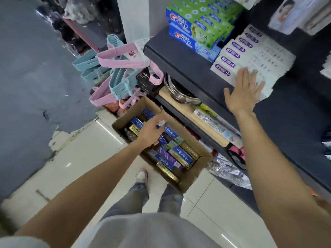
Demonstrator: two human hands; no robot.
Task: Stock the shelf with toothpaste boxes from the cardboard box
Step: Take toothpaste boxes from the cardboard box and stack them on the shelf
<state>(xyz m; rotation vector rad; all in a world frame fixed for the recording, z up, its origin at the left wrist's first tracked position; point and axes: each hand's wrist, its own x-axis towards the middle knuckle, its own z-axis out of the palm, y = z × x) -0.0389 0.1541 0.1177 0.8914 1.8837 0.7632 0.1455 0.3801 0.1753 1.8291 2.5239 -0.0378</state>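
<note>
Down on the floor, just beside the foot of the shelf [188, 68], stands the cardboard box [195, 169], open at the top and holding many toothpaste boxes [180, 154] that lie in loose layers. The left hand [149, 130] is over the cardboard box with its fingers [158, 122] curled, and it seems to pinch the end of one blue toothpaste box, though the contact is partly hidden by the hand itself. The right hand [243, 92] lies flat, with straight spread fingers, on the row of white boxes [250, 56] that stands on the shelf, near its front edge.

Probably these cartons are light and fairly stiff, long and narrow, with smooth printed faces that may slip a little. A pinch at one end lifts a carton, but it can swing; a hold across the two long sides near the middle would be steadier. Hard squeezing could dent the thin card. Beside the white boxes, toward the right end of the shelf, dark bare board shows.
</note>
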